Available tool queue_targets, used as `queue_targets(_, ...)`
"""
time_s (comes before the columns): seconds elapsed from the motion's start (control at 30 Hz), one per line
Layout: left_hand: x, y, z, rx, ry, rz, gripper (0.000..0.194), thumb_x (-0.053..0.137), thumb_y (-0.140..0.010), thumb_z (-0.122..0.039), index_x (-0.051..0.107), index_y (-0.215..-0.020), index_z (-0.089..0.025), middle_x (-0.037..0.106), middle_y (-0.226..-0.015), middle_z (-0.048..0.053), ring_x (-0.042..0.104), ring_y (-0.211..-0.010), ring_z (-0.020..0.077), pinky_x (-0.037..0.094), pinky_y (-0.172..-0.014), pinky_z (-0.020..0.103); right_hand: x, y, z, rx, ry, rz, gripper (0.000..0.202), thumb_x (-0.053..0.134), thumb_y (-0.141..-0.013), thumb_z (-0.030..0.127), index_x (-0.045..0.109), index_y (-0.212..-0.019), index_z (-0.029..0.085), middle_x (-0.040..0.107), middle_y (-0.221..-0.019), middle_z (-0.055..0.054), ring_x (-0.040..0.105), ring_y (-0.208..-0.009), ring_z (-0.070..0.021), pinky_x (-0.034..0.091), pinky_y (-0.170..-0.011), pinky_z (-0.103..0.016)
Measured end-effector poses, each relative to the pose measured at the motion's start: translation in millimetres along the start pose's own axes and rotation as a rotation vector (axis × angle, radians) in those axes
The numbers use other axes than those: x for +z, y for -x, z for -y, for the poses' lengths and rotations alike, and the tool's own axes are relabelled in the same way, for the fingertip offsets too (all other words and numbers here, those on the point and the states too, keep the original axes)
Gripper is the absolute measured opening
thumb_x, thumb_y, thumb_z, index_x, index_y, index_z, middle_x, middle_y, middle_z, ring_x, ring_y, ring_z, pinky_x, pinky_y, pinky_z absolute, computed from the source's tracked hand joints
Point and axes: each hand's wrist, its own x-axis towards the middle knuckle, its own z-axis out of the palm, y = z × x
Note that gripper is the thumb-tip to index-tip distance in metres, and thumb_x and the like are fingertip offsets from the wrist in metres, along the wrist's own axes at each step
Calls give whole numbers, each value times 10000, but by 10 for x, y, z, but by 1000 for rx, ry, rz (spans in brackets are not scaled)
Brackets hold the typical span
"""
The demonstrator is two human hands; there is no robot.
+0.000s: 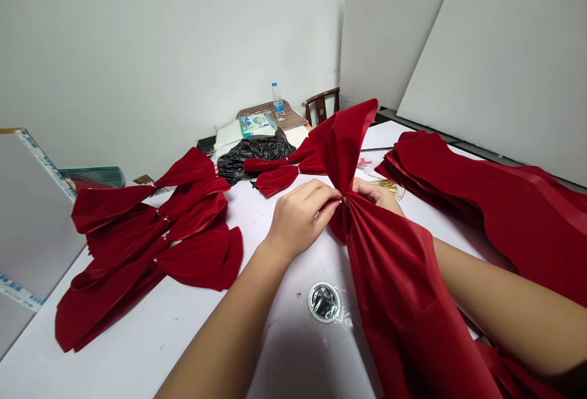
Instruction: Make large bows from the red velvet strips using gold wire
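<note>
A long red cloth (pixel 394 276) is gathered tight at its middle, its upper end fanned upward and its lower part hanging toward the near edge. My left hand (pixel 303 214) pinches at the gather, thumb and forefinger closed on a small gold tie (pixel 342 199). Behind the cloth, my right hand (pixel 373 193) is wrapped round the gathered part from the right; most of its fingers are hidden. Several gold ties (pixel 389 187) lie on the white table (pixel 257 234) just beyond my right hand.
Several tied red bows (pixel 197 227) lie at the left, two more (pixel 279 180) near a black plastic bag (pixel 250 153). Flat red cloths (pixel 463 185) are stacked at the right. A water bottle (pixel 277 104) stands at the back. A round hole (pixel 324 302) is in the table.
</note>
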Motion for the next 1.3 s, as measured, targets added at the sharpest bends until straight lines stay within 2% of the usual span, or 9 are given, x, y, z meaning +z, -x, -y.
queue_targets(0.3,1,2,17,8,-15,-18,146,597,-991,-266,717,-978,-185,754,-955,59,697,-888,173,538,-825,296,24,2,-28,-55,4,-21,381,830,-745,547,675,-750,200,616,-867,-48,571,-803,-188,461,-745,-330)
queue_targets(0.47,1,-16,-8,-105,118,6,126,632,-943,-246,736,-907,-184,744,-880,47,665,-800,160,492,-664,261,55,11,11,-112,6,-37,430,858,-707,566,635,-695,198,558,-775,-24,533,-721,-165,451,-702,-320)
queue_targets(0.6,-7,-79,-84,-390,362,58,101,664,-870,-236,729,-819,-176,734,-820,32,643,-744,147,441,-570,232,81,36,51,-140,70,-82,441,825,-749,581,615,-688,197,545,-763,-21,509,-703,-162,431,-692,-325)
queue_targets(0.8,-41,-176,-159,-1005,854,234,121,645,-786,-224,657,-685,-158,675,-702,30,608,-600,112,311,-418,176,75,55,15,-202,136,-37,378,743,-855,551,633,-744,207,568,-797,-34,530,-749,-176,413,-715,-339)
queue_targets(0.97,-36,-188,-161,-1149,1028,248,105,639,-762,-213,640,-680,-148,655,-702,48,583,-534,92,253,-370,165,62,56,-18,-203,150,-20,355,777,-831,525,634,-748,211,579,-811,-35,538,-773,-185,425,-733,-341)
queue_targets(1.03,-39,-181,-157,-1101,980,270,130,639,-790,-232,639,-694,-144,662,-720,52,583,-546,94,270,-383,169,62,51,-4,-175,130,-28,362,779,-824,533,642,-743,208,580,-799,-35,539,-765,-182,426,-727,-336)
queue_targets(1.1,-48,-165,-145,-936,820,245,138,634,-835,-249,649,-741,-149,678,-759,47,607,-603,106,352,-440,181,59,39,15,-129,76,-46,393,802,-787,551,635,-716,202,567,-770,-28,529,-732,-172,426,-705,-328)
queue_targets(1.23,-67,-101,-88,-403,327,56,91,613,-886,-179,685,-942,-181,723,-938,51,660,-817,157,505,-647,250,38,0,28,-19,-42,-45,453,875,-664,566,611,-671,198,553,-761,-17,521,-701,-163,436,-668,-315)
queue_targets(1.3,-67,-65,-53,-186,156,35,140,598,-920,-162,693,-1015,-200,730,-1022,57,669,-904,176,527,-715,275,29,-15,22,20,-67,-37,463,861,-669,589,617,-679,197,571,-785,-25,539,-725,-172,452,-684,-323)
